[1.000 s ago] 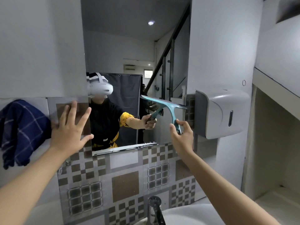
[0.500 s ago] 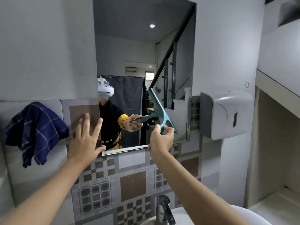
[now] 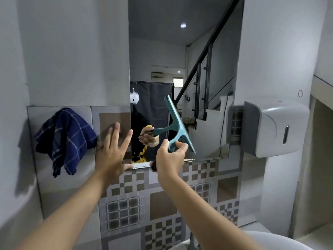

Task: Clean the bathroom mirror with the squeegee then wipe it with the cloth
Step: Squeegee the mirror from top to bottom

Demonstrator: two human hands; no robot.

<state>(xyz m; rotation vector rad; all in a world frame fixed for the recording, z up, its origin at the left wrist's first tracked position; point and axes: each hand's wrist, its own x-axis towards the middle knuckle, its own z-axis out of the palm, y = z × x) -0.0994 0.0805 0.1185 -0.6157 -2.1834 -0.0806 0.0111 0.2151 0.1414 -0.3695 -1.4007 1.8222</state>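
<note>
The bathroom mirror [image 3: 207,51] hangs on the wall ahead, tall and frameless. My right hand [image 3: 169,159] grips the handle of a teal squeegee [image 3: 177,123]. Its blade stands nearly upright, tilted left at the top, against the lower middle of the glass. My left hand [image 3: 113,152] lies flat with fingers spread on the tiled wall at the mirror's lower left edge. A dark blue checked cloth [image 3: 64,139] hangs on the wall left of that hand. The mirror reflects my hand and the squeegee.
A grey paper dispenser [image 3: 273,127] juts out from the wall right of the mirror. Patterned tiles [image 3: 162,204] cover the wall below. The white basin rim [image 3: 261,240] shows at the bottom right. A recessed shelf opening [image 3: 322,150] is at the far right.
The squeegee has swung from nearly level to nearly upright and moved left and down the glass with my right hand. My left hand stays on the wall. The view has shifted left.
</note>
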